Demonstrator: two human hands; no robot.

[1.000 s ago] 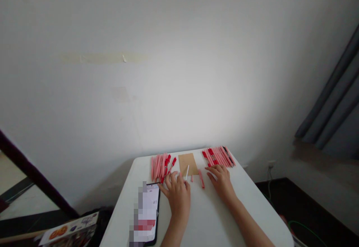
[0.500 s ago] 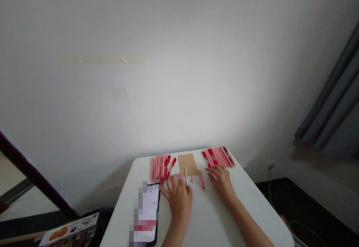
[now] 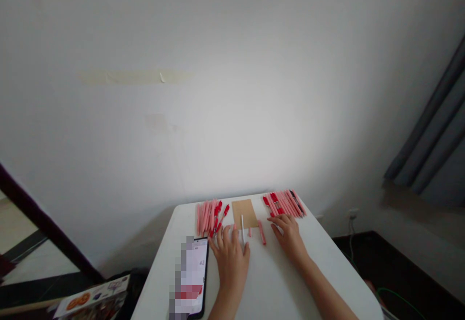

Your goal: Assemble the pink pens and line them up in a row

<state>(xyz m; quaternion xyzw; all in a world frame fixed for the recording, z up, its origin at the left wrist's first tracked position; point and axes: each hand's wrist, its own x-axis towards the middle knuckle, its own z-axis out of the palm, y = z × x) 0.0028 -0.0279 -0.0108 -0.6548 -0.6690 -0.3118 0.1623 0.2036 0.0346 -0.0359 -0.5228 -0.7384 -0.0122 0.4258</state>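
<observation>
My left hand (image 3: 230,259) lies palm down on the white table (image 3: 269,281) with its fingers apart. Between its index finger and thumb side is a thin white stick (image 3: 243,229), whose top end overlaps a brown paper sheet (image 3: 244,211). A pink piece partly shows by the index fingertip. My right hand (image 3: 288,236) rests on the table, fingers loosely stretched and nothing visible in them. To its left lie a pink pen barrel (image 3: 262,233) and a small pink piece (image 3: 250,232).
Pink and red pens (image 3: 206,217) lie in a bunch at the back left, and a row of similar pens (image 3: 285,204) lies at the back right. A phone (image 3: 196,276) is beside my left hand. Behind the table stands a wall (image 3: 232,116).
The fingers of my left hand have straightened and spread slightly. My right hand stays about where it was, and the whole view has shifted a little.
</observation>
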